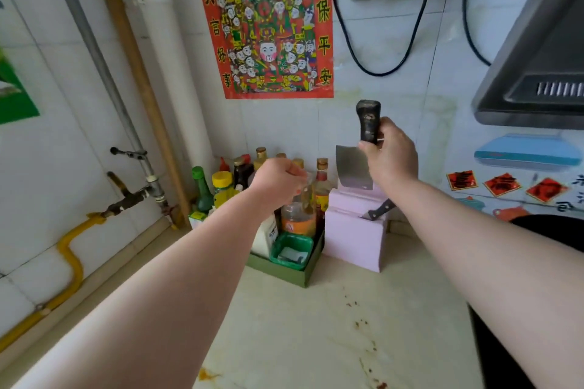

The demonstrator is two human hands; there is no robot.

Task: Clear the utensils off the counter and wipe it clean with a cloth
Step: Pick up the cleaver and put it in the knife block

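White tiled walls (379, 123) with red poster (264, 20), grey pipe (94, 47), dark range hood (537, 73).

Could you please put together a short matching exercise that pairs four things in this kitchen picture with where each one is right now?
Things:
1. cleaver
2. small knife
3. green basket
4. reddish stains

Places:
A. on the bare counter
B. held in the right hand
C. resting in the pink knife block
D. inside the dark green tray

Pairs: 1-B, 2-C, 3-D, 4-A

bottles (240, 180) left of knife block (354, 230) | cleaver (352, 172) above block | all on counter (347, 325)
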